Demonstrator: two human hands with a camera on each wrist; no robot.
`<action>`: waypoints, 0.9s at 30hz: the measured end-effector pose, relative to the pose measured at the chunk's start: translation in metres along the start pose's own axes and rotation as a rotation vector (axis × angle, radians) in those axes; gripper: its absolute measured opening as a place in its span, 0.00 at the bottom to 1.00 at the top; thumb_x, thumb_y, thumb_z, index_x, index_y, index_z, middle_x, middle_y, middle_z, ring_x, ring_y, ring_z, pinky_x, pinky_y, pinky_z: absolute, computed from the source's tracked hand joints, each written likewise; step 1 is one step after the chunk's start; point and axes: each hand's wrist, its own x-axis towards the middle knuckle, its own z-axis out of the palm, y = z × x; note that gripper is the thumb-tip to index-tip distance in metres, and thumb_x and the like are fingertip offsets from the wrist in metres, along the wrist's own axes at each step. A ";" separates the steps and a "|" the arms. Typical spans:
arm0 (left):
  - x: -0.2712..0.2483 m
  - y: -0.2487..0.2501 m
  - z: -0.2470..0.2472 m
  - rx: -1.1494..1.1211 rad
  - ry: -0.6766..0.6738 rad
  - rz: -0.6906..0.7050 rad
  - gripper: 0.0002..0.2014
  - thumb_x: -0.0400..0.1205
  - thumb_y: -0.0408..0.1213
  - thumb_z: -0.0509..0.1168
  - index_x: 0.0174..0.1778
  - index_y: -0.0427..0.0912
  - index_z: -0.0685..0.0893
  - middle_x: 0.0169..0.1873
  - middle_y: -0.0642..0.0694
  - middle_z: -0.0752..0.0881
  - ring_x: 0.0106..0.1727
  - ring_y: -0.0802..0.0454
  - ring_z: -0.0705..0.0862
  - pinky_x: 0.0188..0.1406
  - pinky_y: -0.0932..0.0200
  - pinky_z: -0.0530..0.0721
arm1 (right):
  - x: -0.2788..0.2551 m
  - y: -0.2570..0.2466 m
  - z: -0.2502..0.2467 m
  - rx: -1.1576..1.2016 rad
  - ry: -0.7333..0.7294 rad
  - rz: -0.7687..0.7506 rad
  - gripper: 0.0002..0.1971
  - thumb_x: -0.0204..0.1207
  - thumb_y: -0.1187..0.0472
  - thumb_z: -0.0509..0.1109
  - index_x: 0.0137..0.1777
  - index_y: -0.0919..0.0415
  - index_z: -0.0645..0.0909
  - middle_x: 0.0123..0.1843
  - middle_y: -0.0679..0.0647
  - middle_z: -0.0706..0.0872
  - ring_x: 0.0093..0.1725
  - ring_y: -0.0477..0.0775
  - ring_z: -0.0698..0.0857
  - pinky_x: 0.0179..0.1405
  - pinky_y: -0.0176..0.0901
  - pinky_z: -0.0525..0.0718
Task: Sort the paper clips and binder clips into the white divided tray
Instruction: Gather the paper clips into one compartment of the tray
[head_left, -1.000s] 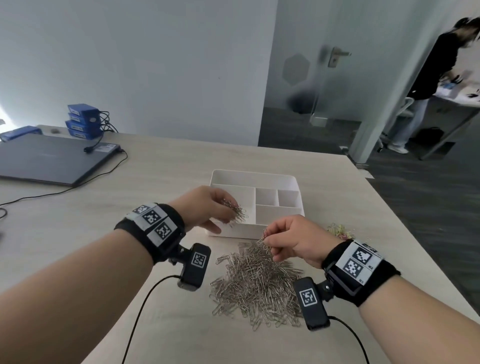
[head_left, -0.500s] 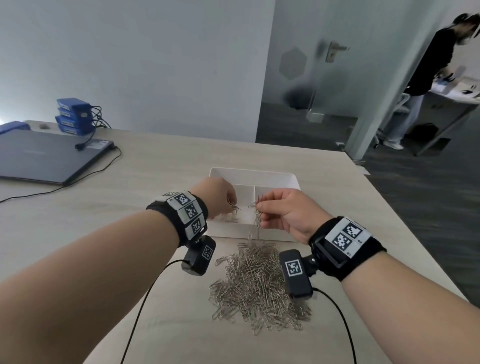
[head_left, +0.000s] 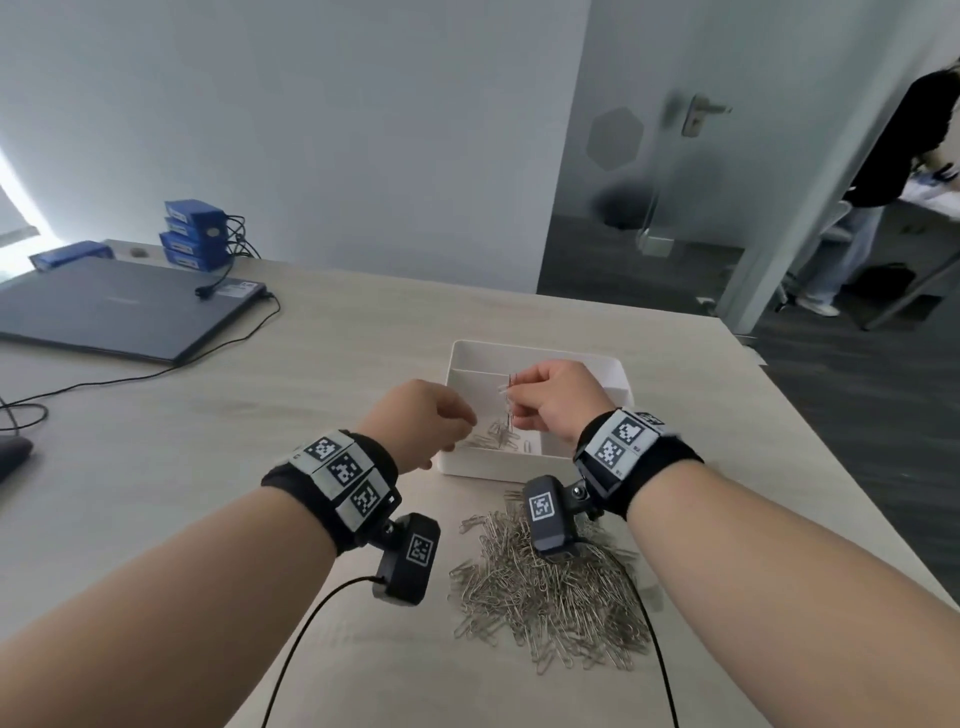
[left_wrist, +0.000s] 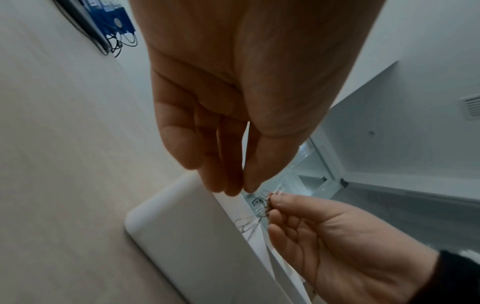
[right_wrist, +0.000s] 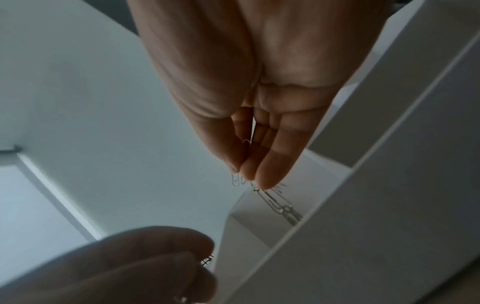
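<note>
The white divided tray (head_left: 493, 466) stands mid-table, and several silver paper clips (head_left: 493, 441) lie in its near left compartment. My right hand (head_left: 511, 400) is over that compartment and pinches a short hanging chain of paper clips (right_wrist: 279, 204) between thumb and fingertips. Beside the tray's left wall (left_wrist: 182, 236), my left hand (head_left: 465, 421) has thumb and fingertips pressed together. A bit of clip wire (right_wrist: 207, 261) shows at its tips in the right wrist view. A large pile of paper clips (head_left: 550, 582) lies in front of the tray, under my right wrist.
A closed laptop (head_left: 119, 312) and stacked blue boxes (head_left: 195, 234) with cables sit at the far left. The table's right edge (head_left: 831, 447) runs close to the tray. A person (head_left: 893, 156) stands at another table beyond the glass door.
My right hand lifted clips off the pile and carried them forward over the tray's left compartment. My left hand stayed at the tray, drawing back a little toward its left wall.
</note>
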 end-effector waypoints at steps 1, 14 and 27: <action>-0.005 -0.001 0.001 0.001 -0.011 0.000 0.07 0.81 0.37 0.68 0.47 0.52 0.91 0.36 0.49 0.92 0.40 0.50 0.91 0.30 0.55 0.92 | 0.001 0.004 0.003 -0.061 0.001 0.002 0.03 0.76 0.72 0.74 0.44 0.65 0.84 0.36 0.61 0.87 0.35 0.56 0.87 0.46 0.54 0.93; -0.047 -0.007 0.021 0.211 -0.245 0.006 0.11 0.85 0.44 0.64 0.59 0.57 0.89 0.55 0.56 0.89 0.49 0.57 0.87 0.49 0.63 0.83 | -0.055 0.019 -0.039 -0.286 -0.108 -0.062 0.07 0.79 0.67 0.73 0.55 0.60 0.86 0.45 0.56 0.89 0.41 0.49 0.88 0.39 0.41 0.90; -0.051 0.022 0.058 0.600 -0.412 0.125 0.39 0.75 0.64 0.66 0.81 0.51 0.71 0.78 0.49 0.73 0.76 0.44 0.72 0.75 0.43 0.76 | -0.119 0.050 -0.091 -0.813 -0.294 0.021 0.23 0.78 0.45 0.73 0.72 0.48 0.80 0.65 0.46 0.83 0.53 0.43 0.84 0.49 0.34 0.83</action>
